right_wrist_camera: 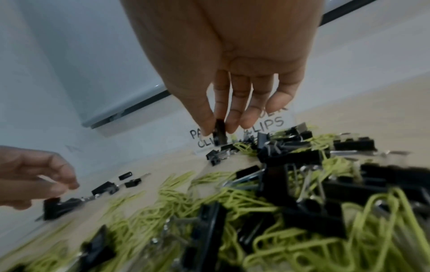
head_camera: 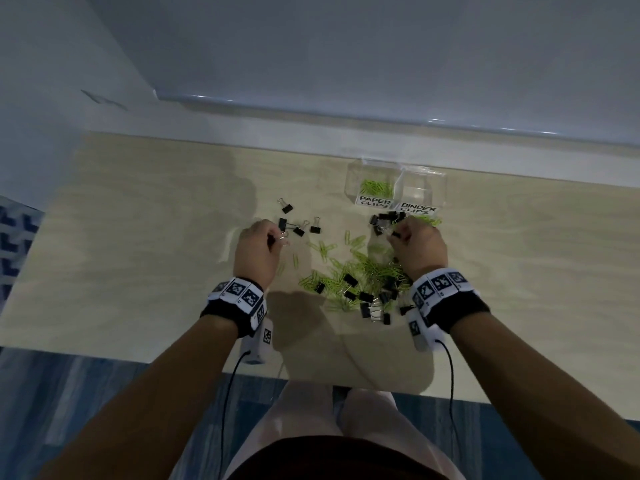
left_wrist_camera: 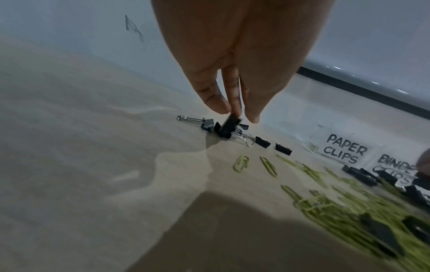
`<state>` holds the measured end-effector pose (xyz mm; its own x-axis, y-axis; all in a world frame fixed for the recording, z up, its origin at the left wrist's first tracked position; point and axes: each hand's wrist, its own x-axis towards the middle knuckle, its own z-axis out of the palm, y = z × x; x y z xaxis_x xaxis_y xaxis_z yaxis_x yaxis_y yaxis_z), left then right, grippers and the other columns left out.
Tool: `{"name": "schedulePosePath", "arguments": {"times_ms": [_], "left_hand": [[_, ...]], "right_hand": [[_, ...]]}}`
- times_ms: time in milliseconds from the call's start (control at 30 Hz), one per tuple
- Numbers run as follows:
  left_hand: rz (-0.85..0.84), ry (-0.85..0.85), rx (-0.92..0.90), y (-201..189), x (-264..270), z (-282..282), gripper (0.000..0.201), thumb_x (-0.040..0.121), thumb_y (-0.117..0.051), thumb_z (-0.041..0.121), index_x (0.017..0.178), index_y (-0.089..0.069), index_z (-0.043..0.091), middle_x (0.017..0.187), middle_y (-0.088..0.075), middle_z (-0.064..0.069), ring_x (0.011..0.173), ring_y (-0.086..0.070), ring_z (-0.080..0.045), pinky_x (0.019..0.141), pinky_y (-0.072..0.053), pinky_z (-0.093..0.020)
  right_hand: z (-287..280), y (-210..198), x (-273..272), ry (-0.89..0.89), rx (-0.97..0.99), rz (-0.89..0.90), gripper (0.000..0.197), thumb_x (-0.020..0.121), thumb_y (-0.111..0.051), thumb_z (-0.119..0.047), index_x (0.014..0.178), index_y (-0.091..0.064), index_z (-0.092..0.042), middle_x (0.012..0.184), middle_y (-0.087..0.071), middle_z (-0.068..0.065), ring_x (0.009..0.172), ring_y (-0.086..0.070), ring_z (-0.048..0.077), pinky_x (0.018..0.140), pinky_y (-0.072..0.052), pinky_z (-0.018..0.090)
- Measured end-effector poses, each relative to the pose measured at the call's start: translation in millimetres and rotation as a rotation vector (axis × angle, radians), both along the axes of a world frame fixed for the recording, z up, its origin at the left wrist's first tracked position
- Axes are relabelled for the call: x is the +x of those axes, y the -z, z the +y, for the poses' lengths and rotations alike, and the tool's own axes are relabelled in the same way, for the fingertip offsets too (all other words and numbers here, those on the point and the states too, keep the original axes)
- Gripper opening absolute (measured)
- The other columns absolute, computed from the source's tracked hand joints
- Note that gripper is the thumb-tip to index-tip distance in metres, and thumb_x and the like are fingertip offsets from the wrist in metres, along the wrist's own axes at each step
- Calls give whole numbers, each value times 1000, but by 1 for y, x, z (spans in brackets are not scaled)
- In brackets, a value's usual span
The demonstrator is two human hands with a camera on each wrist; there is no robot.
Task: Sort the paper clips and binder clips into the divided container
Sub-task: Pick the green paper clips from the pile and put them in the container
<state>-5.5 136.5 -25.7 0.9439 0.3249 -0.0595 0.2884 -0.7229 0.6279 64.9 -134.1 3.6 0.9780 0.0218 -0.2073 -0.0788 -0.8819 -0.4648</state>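
A clear divided container (head_camera: pixel 398 178) stands at the table's far side, labelled PAPER CLIPS on the left and BINDER CLIPS on the right. Green paper clips (head_camera: pixel 375 187) lie in its left compartment; the right one looks empty. My left hand (head_camera: pixel 258 249) pinches a black binder clip (left_wrist_camera: pixel 230 127) just above the table, beside several loose binder clips (head_camera: pixel 298 223). My right hand (head_camera: pixel 415 245) pinches another black binder clip (right_wrist_camera: pixel 220 134) in front of the container. A mixed pile of green paper clips and black binder clips (head_camera: pixel 360 282) lies between my wrists.
The light wooden table (head_camera: pixel 138 237) ends at a wall ledge (head_camera: pixel 311 140) behind the container. A few binder clips (head_camera: pixel 386 220) lie right before the labels. Cables hang from both wrist cameras over the table's near edge (head_camera: pixel 173 362).
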Motion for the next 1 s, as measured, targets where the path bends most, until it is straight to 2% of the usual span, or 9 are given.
{"name": "schedulePosePath", "arguments": {"times_ms": [67, 100, 233, 300, 400, 600, 767, 900, 1000], "left_hand": [[-19, 78, 111, 0, -4, -2, 12, 83, -63, 14, 94, -61, 12, 101, -59, -7, 94, -50, -27, 81, -48, -42], [-16, 136, 118, -1, -8, -6, 15, 83, -63, 14, 98, -61, 11, 107, -57, -7, 100, -47, -26, 86, -46, -39], [172, 519, 21, -5, -25, -30, 31, 83, -65, 20, 113, -60, 14, 119, -52, -2, 111, -45, -18, 99, -39, -32], [262, 668, 49, 0, -30, -37, 39, 82, -65, 15, 120, -58, 15, 122, -52, -3, 113, -45, -18, 100, -38, -31], [296, 715, 49, 4, -31, -40, 41, 82, -63, 14, 123, -57, 12, 123, -53, -6, 113, -47, -23, 97, -37, -30], [251, 707, 51, 3, -29, -38, 28, 85, -60, 22, 111, -58, 13, 117, -54, -6, 107, -47, -22, 92, -41, -34], [185, 527, -164, 1, -35, -38, 23, 80, -64, 16, 102, -59, 17, 103, -59, 2, 95, -51, -13, 78, -40, -27], [191, 405, -285, -3, -35, -42, 29, 80, -69, 17, 107, -60, 20, 100, -61, 10, 93, -54, -6, 75, -42, -18], [194, 364, -322, -4, -34, -42, 37, 78, -72, 21, 112, -58, 26, 97, -62, 10, 91, -56, -7, 77, -45, -19]], "right_hand": [[-1, 2, -1, -52, -58, -51, 24, 79, -68, -22, 99, -61, -13, 102, -61, 6, 96, -57, 30, 82, -50, 45], [1, 2, -5, -111, -74, -71, 26, 78, -69, -21, 102, -62, -14, 106, -59, 6, 101, -54, 29, 86, -48, 47], [16, 4, -29, -523, -49, 2, 26, 78, -67, -17, 104, -65, -19, 110, -55, 2, 104, -49, 24, 94, -43, 50], [24, 7, -37, -679, -133, 84, 34, 78, -68, -19, 111, -63, -25, 115, -50, 0, 107, -44, 24, 93, -40, 48], [32, 10, -42, -747, -236, 123, 39, 79, -69, -22, 116, -58, -29, 115, -46, 0, 110, -40, 25, 92, -39, 46], [31, 11, -40, -776, -218, 93, 28, 78, -70, -24, 103, -57, -21, 112, -46, 1, 106, -41, 23, 88, -38, 42], [20, 15, -39, -700, -1, 103, 13, 76, -69, -13, 80, -58, -16, 85, -58, -2, 84, -50, 23, 80, -45, 41], [4, 12, -30, -485, 137, 69, 13, 76, -73, -13, 83, -62, -15, 80, -64, -1, 75, -59, 18, 73, -53, 35], [-12, 11, -14, -258, 136, -15, 12, 76, -72, -9, 80, -62, -14, 79, -66, 2, 73, -62, 19, 68, -52, 30]]}}
